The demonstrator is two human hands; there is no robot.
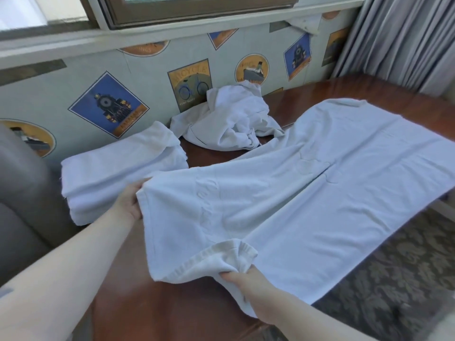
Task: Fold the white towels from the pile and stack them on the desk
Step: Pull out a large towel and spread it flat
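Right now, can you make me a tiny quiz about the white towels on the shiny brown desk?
1. True or false: the left hand holds an edge of the big spread-out white towel.
2. What lies against the picture wallpaper: A) crumpled white towel pile, B) a red bucket, C) a blue pillow?
3. Fill in: the stack of folded white towels sits to the ____ of the spread towel.

Key: 1 true (the right hand grips the near corner too). 2 A. 3 left, on the glossy brown wooden desk.

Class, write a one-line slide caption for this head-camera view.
Both hands, left and right, grip one end of a spread white towel on the desk, between folded stack and unfolded pile.
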